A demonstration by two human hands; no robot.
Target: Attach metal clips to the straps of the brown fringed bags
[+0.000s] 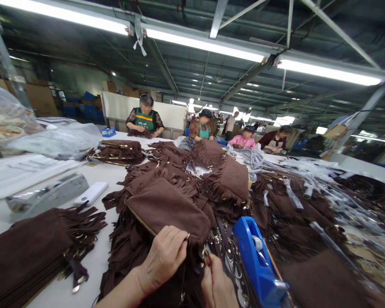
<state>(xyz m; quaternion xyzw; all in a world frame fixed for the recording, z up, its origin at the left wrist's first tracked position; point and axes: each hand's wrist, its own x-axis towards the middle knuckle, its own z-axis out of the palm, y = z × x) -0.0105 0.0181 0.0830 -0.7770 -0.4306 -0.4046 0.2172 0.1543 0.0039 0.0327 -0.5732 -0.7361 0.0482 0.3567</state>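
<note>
A dark brown fringed bag [170, 205] lies in front of me on a pile of similar bags, its gold zipper along the near edge. My left hand [165, 254] is closed on the bag's near right corner, and a small metal ring shows at its fingertips. Just to the right, my right hand [218, 283] is closed around a metal clip [206, 255], close to the bag's corner. What hangs from the clip is hidden by my fingers. Brown straps with metal fittings [232, 252] lie beside my right hand.
A blue tape dispenser [259, 261] stands right of my hands. At left are another fringed bag [28, 248], a white box [91, 193] and plastic wrapping [60, 141]. More bags [231, 177] are heaped ahead. Several co-workers, one in a green apron [145, 122], sit across the table.
</note>
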